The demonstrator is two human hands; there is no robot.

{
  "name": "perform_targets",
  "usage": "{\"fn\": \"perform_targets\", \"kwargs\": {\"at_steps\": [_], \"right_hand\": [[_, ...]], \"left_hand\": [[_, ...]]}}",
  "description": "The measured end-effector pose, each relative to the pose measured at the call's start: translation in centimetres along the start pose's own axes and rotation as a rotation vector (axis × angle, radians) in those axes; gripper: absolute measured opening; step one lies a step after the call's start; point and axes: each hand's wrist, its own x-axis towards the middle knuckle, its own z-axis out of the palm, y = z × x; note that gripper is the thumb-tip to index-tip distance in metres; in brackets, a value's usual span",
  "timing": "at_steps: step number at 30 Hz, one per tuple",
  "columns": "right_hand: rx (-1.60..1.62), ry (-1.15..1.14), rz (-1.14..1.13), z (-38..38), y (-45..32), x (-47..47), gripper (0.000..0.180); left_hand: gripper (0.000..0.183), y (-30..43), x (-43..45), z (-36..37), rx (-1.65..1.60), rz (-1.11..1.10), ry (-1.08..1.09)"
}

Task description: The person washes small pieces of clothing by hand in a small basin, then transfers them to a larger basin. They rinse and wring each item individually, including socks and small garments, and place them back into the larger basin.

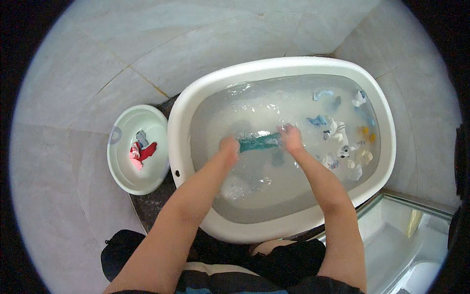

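A green cloth item [259,143], possibly a sock, is stretched between my two hands in the cloudy water of a large white plastic tub [385,128]. My left hand [230,146] is closed on its left end, and my right hand [289,138] grips the right end. Water and glare blur the fingertips. Several small wet garments lie in the water at the tub's right side, among them a blue one [317,120], a white one [337,129] and a yellow one [363,129].
Left of the tub stands a small pale green basin [114,161] holding red [148,151], pink and grey cloth items. Grey tiled walls [205,40] rise behind and beside the tub. A glass panel [389,228] is at the lower right.
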Motion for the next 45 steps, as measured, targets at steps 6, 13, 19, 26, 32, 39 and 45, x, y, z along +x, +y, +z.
{"fn": "perform_targets", "kwargs": {"at_steps": [6, 13, 19, 26, 32, 39, 45], "right_hand": [[0.094, -0.006, 0.168, 0.7, -1.0, -0.8, 0.023], [0.312, -0.203, -0.188, -2.3, -16.3, -3.2, 0.016], [-0.263, -0.149, -0.004, -3.8, -10.3, 0.2, 0.014], [-0.129, -0.044, -0.339, -1.0, -13.6, -3.0, 0.019], [-0.091, -0.178, 0.069, -1.8, -6.8, 0.6, 0.023], [1.314, -0.531, 0.674, -0.5, -8.7, 1.0, 0.032], [1.566, -0.241, 0.673, -4.5, -9.0, 0.6, 0.031]], "left_hand": [[0.03, -2.9, 1.2, 0.3, -0.384, -0.049, -0.146], [0.028, -5.0, 1.5, 2.6, -0.82, 0.01, -0.565], [0.016, 0.5, -2.6, 3.0, -0.754, -0.308, -1.495], [0.014, -0.4, -2.0, 0.8, -0.511, -0.176, -0.888], [0.026, 0.8, -3.4, 1.6, -0.332, -0.163, -0.258], [0.036, 4.3, -7.3, 1.2, -0.384, 0.177, -0.482], [0.048, 7.7, -14.5, -1.0, 0.996, 1.391, -0.045]]}}
